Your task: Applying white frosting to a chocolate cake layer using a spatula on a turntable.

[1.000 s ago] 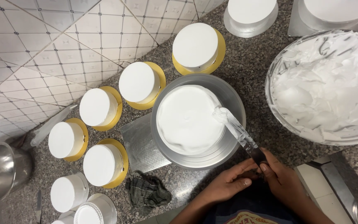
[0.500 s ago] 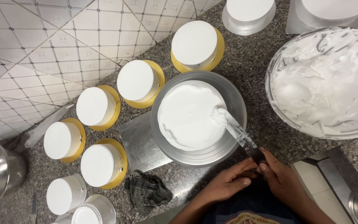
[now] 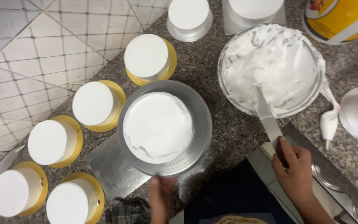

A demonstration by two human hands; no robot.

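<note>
The long metal spatula (image 3: 266,118) no longer lies on the white frosted cake (image 3: 158,126); its blade now dips into the wide bowl of white cream (image 3: 272,68) at 2 o'clock, so more cream is being fetched. The right hand (image 3: 295,170) grips its handle; the left hand (image 3: 161,195) pinches the round metal turntable (image 3: 201,124) at 6 o'clock. Small white cakes on yellow boards (image 3: 98,103) crowd the 9 o'clock side (little room there) of the speckled stone desk (image 3: 228,132).
</note>
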